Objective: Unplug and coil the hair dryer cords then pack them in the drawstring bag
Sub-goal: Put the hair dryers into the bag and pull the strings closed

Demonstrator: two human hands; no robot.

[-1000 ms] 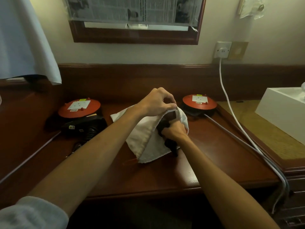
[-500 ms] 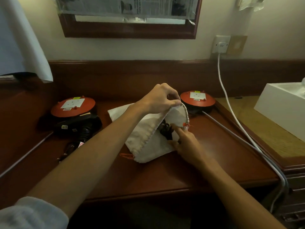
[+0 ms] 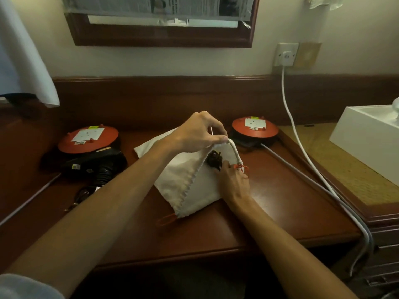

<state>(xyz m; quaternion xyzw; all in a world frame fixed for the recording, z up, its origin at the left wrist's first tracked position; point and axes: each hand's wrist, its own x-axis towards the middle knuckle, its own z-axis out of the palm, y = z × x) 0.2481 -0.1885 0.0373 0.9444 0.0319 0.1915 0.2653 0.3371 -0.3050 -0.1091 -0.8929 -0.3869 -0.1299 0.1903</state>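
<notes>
Now coiled cord (image 3: 214, 161) inside bag (image 3: 183, 175), beside right hand (image 3: 234, 182)

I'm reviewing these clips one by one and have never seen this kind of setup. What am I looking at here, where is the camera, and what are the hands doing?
There is no machine: a person works with bare hands, filmed by one wide-angle camera worn on the head, looking down at a wooden desk. The left hand pinches and lifts the rim of a white drawstring bag, holding its mouth open. The right hand rests at the opening, fingers beside a dark coiled cord sitting inside. A second black hair dryer lies to the left, in front of a red extension reel. Another red reel sits behind the bag. A white cable is plugged into the wall socket.
</notes>
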